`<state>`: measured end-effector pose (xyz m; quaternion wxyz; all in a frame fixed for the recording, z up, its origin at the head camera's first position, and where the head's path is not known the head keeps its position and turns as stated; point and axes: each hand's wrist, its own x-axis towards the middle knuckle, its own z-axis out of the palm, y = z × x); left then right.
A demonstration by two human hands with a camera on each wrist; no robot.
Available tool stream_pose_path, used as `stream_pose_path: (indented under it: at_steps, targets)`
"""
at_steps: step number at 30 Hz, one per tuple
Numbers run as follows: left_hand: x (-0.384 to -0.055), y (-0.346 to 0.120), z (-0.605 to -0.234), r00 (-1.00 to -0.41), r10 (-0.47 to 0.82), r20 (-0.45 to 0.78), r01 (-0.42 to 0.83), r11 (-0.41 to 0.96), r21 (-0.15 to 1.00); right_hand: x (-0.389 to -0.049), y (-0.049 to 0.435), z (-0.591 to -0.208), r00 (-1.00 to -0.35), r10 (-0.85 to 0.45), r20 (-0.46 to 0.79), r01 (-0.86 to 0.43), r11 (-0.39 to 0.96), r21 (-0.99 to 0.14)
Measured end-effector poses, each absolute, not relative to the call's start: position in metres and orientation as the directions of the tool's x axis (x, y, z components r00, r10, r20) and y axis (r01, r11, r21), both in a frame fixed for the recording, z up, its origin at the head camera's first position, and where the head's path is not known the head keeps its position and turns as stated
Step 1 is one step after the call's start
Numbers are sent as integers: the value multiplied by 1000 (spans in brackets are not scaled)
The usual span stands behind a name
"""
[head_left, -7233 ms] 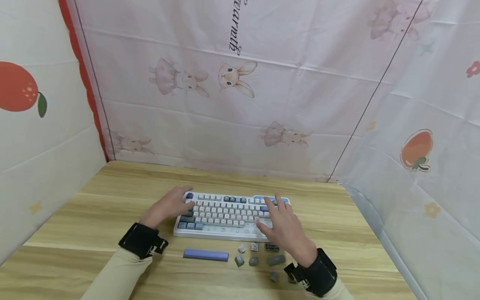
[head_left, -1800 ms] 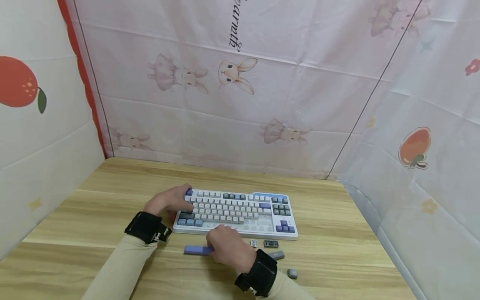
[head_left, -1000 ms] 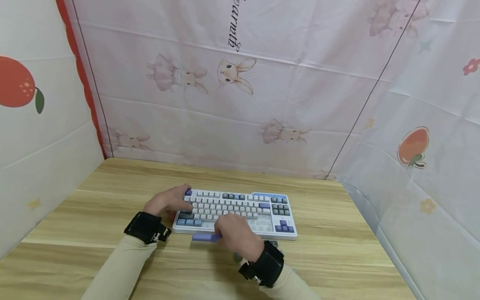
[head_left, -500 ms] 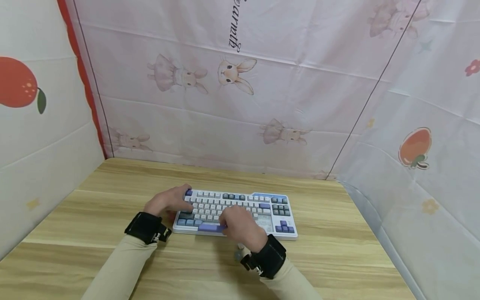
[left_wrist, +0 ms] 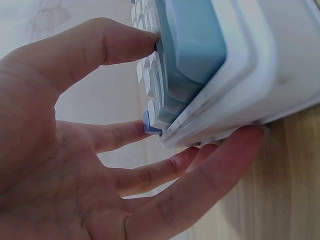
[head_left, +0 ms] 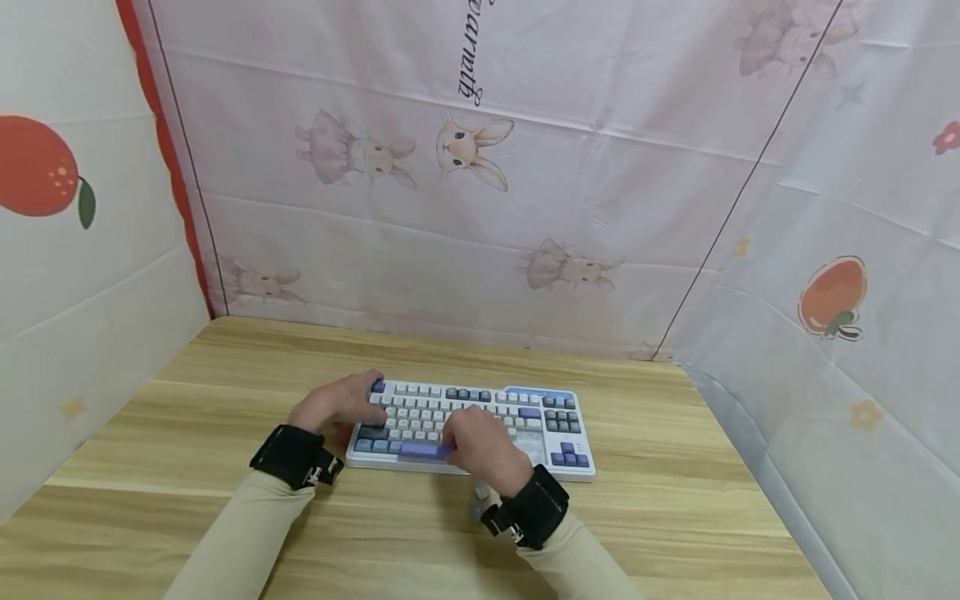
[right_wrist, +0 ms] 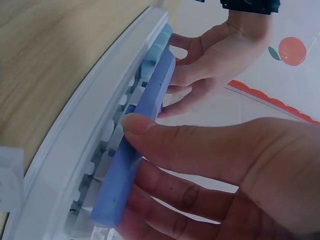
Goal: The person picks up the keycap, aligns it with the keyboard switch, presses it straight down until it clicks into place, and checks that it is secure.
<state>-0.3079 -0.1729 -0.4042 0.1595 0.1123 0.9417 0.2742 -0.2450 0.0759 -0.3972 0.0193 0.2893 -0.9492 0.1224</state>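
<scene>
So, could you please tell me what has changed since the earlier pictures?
The right hand took the long purple keycap from the table and carried it forward to the front row of the keyboard. The left hand still holds the keyboard's left end.

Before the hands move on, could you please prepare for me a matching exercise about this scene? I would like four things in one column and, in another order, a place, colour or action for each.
Things:
1. left hand
2. right hand
3. arrow keys
4. table

Descriptions:
A. purple, near the lower right corner of the keyboard
B. holds the left end of the keyboard
C. wood-grained, underneath the keyboard
D. pinches the long purple keycap

Right pairs: 1-B, 2-D, 3-A, 4-C
</scene>
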Motion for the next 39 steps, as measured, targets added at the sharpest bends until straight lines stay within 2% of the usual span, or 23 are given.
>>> stream_pose_path:
  at_steps: [39]
  targets:
    - [-307, -170, -403, -926, 278, -254, 98, 830, 549, -255, 76, -408, -854, -500, 147, -521, 821, -234]
